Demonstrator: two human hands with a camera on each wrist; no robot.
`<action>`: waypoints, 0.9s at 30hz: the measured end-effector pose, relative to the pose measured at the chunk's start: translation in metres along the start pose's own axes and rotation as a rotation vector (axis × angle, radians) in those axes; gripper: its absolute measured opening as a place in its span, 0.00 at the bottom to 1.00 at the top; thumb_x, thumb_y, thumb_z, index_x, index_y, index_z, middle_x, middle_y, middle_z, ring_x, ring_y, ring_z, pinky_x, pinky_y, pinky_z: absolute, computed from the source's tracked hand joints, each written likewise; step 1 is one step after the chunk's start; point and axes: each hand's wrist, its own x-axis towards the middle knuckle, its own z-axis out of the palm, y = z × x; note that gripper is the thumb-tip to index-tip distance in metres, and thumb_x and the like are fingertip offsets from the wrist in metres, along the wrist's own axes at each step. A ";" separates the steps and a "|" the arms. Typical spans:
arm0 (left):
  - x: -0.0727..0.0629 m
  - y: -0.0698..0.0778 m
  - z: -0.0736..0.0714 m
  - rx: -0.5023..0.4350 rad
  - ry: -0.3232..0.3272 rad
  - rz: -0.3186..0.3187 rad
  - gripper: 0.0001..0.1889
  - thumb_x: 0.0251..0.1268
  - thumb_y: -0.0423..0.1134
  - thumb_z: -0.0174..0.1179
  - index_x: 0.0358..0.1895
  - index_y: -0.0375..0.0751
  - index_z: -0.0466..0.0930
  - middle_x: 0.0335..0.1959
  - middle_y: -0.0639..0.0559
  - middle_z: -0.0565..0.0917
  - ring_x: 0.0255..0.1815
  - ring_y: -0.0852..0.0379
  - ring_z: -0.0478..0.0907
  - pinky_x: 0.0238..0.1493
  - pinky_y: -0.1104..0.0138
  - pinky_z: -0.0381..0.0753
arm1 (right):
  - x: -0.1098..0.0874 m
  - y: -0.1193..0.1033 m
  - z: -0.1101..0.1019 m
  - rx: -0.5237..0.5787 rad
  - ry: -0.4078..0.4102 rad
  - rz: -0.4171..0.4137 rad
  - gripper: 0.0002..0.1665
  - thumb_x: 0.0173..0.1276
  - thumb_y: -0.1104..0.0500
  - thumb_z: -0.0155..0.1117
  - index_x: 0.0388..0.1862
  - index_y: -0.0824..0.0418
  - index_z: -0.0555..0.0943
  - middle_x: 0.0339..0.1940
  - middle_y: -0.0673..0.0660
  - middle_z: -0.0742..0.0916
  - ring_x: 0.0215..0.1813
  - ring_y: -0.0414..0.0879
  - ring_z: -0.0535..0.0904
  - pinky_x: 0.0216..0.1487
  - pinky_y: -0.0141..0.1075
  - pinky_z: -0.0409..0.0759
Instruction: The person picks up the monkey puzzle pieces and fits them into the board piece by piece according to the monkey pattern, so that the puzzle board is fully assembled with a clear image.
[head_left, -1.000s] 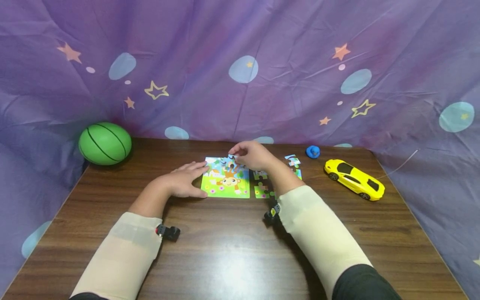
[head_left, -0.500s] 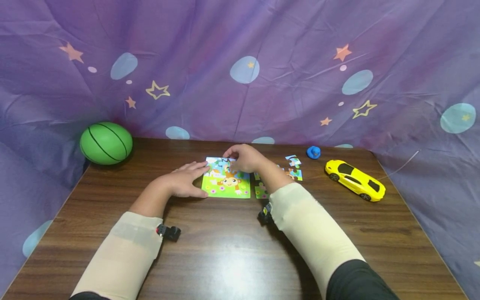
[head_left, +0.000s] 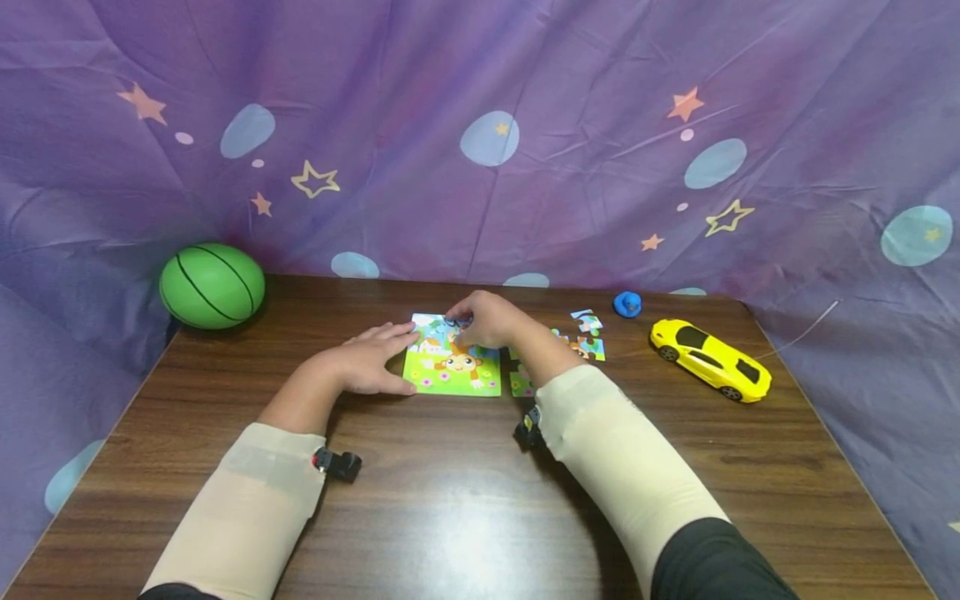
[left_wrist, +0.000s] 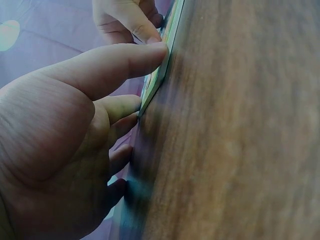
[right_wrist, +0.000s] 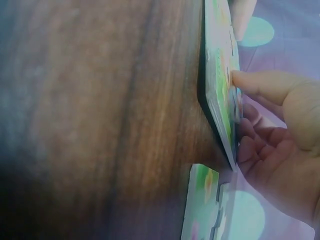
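Observation:
A square jigsaw puzzle board [head_left: 450, 377] with a monkey on a green and blue picture lies flat on the table. My left hand [head_left: 363, 360] rests at its left side, thumb and fingers spread, tips touching the edge; in the left wrist view the thumb [left_wrist: 125, 62] meets the board's corner. Over the board's upper right part, my right hand [head_left: 489, 321] pinches a puzzle piece between thumb and fingers, down at the picture. That piece is mostly hidden by the fingers. Seen from the right wrist, the thumb [right_wrist: 265, 85] touches the picture's surface.
Loose puzzle pieces [head_left: 588, 346] lie right of the board, partly behind the right forearm. Farther right are a small blue rubber duck [head_left: 627, 305] and a yellow toy car [head_left: 708, 360]. A green ball [head_left: 212, 286] sits at the back left, before a purple curtain [head_left: 420, 167].
My right hand has shifted slightly left and lowered the puzzle piece, first seen raised at the board's top, onto the picture. My left hand has stayed in place.

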 end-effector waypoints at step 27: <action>0.000 -0.001 0.000 -0.008 -0.006 -0.002 0.53 0.67 0.64 0.66 0.89 0.51 0.49 0.92 0.49 0.45 0.92 0.36 0.37 0.88 0.32 0.43 | -0.003 -0.003 -0.001 -0.087 -0.061 -0.004 0.30 0.71 0.56 0.73 0.72 0.46 0.83 0.68 0.57 0.80 0.69 0.54 0.77 0.80 0.52 0.73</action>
